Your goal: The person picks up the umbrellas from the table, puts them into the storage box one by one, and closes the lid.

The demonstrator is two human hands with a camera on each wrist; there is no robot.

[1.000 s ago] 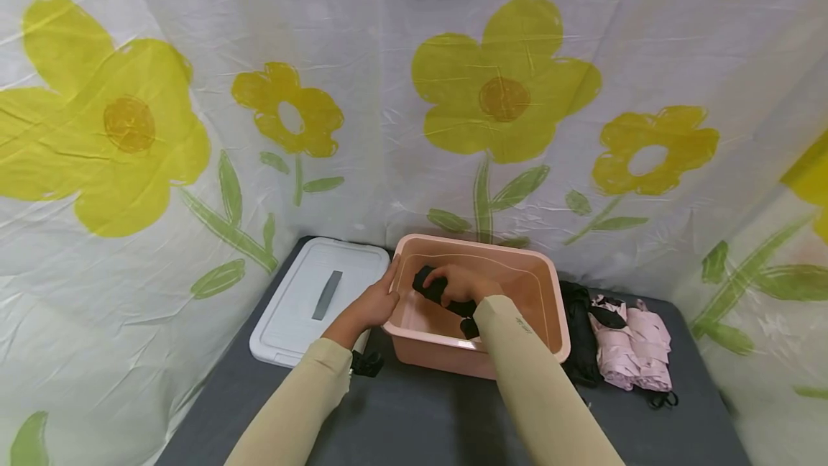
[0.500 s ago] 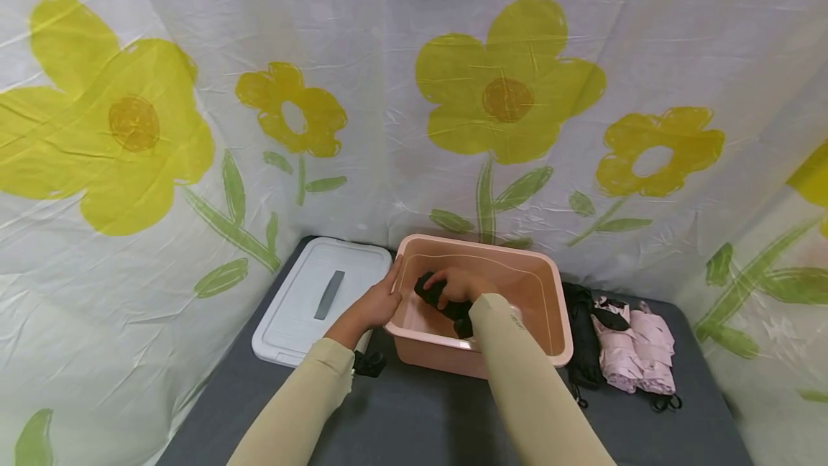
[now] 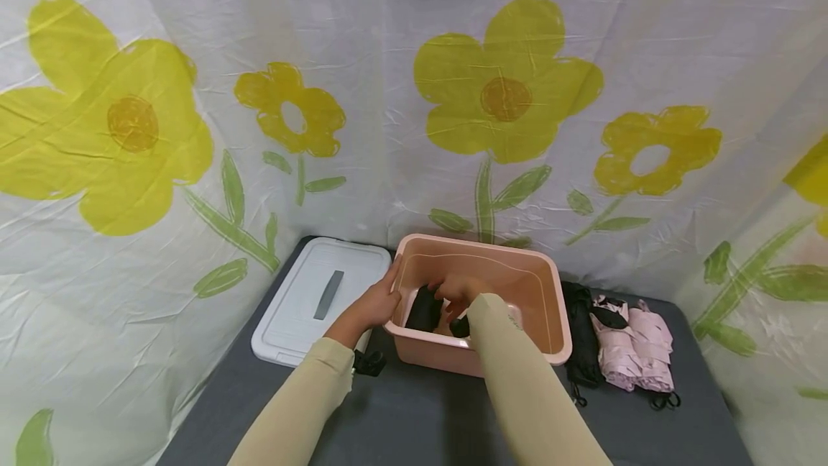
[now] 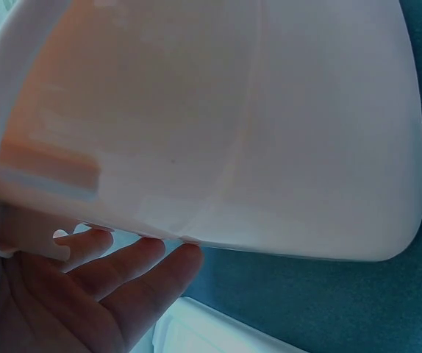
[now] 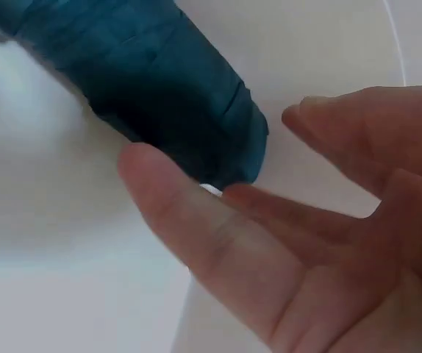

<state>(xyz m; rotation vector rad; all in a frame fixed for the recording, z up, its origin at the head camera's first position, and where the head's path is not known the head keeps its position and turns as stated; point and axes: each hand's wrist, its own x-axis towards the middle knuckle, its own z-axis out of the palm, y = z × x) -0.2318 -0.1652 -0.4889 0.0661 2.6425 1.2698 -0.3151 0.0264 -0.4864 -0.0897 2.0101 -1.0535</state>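
A pink plastic bin (image 3: 475, 362) stands at the back of the dark table. Inside it, against the left side, lies a black rolled fabric bundle (image 3: 423, 310) that looks like a folded umbrella; in the right wrist view the bundle (image 5: 174, 88) appears dark teal. My right hand (image 3: 458, 292) is in the bin just right of the bundle, fingers loose and apart, with nothing held between them. My left hand (image 3: 377, 304) holds the bin's left rim. Its fingers (image 4: 152, 287) lie against the outer wall, while the thumb is mostly hidden behind the rim.
A white lid (image 3: 304, 308) with a grey handle lies left of the bin. On the right are another black rolled bundle (image 3: 581, 336) and two pink rolled bundles (image 3: 617, 358) with black cord loops. A flowered curtain (image 3: 388, 185) hangs behind the table.
My right hand has let go of the black bundle. The bundle now lies nearer the bin's front left, turned closer to front-to-back. My left hand has stayed on the rim.
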